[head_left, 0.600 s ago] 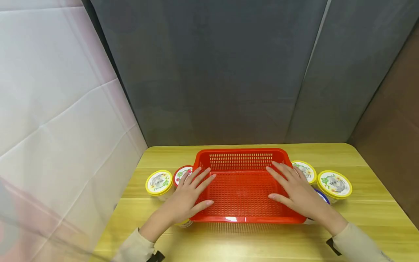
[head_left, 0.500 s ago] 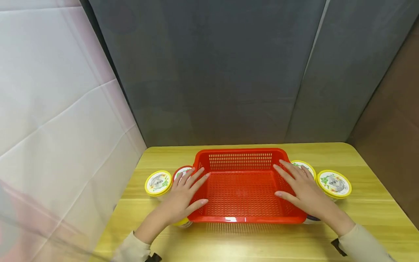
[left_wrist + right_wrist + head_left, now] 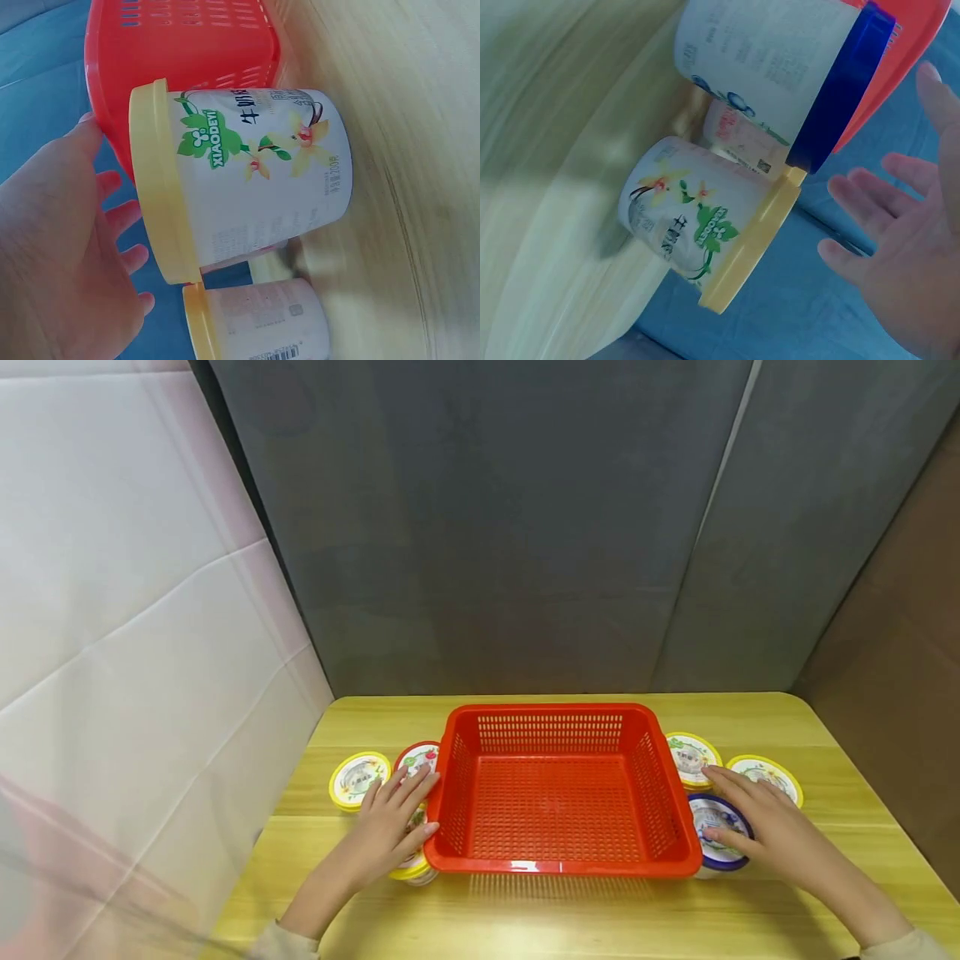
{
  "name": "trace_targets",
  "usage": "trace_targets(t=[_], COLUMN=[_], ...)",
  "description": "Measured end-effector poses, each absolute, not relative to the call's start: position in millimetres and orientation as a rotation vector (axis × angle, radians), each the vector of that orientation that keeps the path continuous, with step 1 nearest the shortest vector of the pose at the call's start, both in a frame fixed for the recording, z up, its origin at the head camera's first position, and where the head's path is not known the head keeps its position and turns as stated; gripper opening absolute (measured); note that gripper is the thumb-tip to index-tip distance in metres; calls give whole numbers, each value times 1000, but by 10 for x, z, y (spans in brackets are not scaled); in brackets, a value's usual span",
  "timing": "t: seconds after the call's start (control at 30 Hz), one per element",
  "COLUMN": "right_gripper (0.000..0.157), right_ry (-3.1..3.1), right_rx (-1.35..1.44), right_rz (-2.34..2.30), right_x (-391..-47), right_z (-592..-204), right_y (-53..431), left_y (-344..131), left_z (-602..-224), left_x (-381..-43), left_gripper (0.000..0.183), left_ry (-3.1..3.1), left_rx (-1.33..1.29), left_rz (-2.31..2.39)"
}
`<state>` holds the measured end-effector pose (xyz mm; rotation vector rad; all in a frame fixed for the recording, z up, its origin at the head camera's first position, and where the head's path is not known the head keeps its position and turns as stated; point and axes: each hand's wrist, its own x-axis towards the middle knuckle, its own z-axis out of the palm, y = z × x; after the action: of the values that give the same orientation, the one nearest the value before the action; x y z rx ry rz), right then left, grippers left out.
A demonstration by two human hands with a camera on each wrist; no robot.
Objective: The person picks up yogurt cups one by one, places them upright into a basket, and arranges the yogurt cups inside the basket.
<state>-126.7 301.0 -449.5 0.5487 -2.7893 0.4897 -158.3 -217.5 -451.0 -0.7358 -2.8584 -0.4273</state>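
A red plastic basket (image 3: 555, 866) stands mid-table. Left of it, my left hand (image 3: 375, 837) is spread above a yellow-lidded paper tub (image 3: 408, 870), its fingertips by the red-lidded tub (image 3: 417, 755) and the basket's rim. The left wrist view puts this hand (image 3: 64, 255) beside the lid of the near tub (image 3: 262, 172), not round it. On the other side, my right hand (image 3: 780, 831) hovers over a blue-lidded tub (image 3: 708, 814), thumb and fingers apart. The right wrist view has a gap between that hand (image 3: 911, 225) and the blue lid (image 3: 847, 86).
One yellow-lidded tub (image 3: 360, 779) sits at the far left. Two more yellow-lidded tubs, a nearer one (image 3: 688, 758) and an outer one (image 3: 767, 772), stand right of the basket. A grey partition (image 3: 487, 527) rises behind the wooden table (image 3: 555, 918).
Both hands have drawn apart from above the basket's sides, the left one leftward, the right one rightward over the blue-lidded tub. More of the basket and lids shows. The basket has stayed in place.
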Motion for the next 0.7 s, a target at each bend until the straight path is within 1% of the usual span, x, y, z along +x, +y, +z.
trace_targets(t=[0.33,0.53,0.7], right_gripper=[89,96,98], right_ry=[-2700,-2736,-2739], right_rx=[656,615,616], right_rz=[376,389,375], right_x=[-1219,-1208,-1195], right_z=[-4569,-4578,-4591], right_y=[3049,3016,3011], left_y=[-2199,-2207,-2208], left_z=[-4531,-4543,-4543], left_x=[-1573,-1576,-1587], left_gripper=[64,63,62], left_ry=[-2875,-2894,-2890], left_rx=[-733,-719,-727], left_rz=[-460,-477,-494])
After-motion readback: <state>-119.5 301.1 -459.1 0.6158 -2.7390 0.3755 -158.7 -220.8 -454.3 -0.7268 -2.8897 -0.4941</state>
